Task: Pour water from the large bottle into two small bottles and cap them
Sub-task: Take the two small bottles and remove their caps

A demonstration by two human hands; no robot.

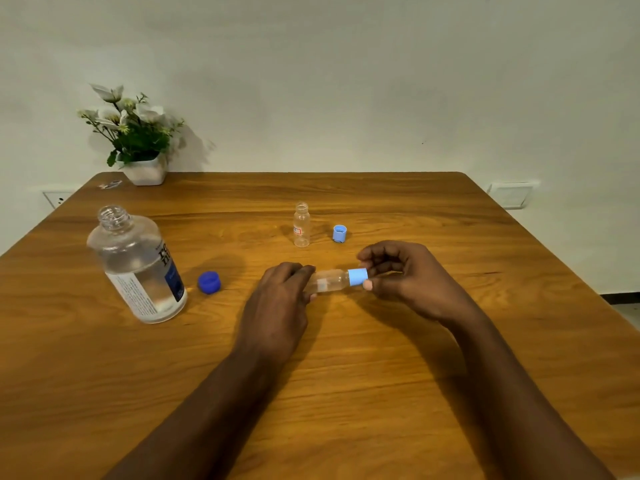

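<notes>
One small bottle [330, 280]: left hand [277, 299] grips, right hand [405, 275] pinches cap [357, 277].

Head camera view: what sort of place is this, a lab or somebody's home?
Likely a plain home or office room, not a lab: a wooden table against a bare white wall, potted flowers, and a wall socket.

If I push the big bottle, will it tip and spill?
Probably hard to tip: the big bottle is wide and holds water, so it is likely heavy. If it did tip, it would likely spill, since its neck is open.
</notes>
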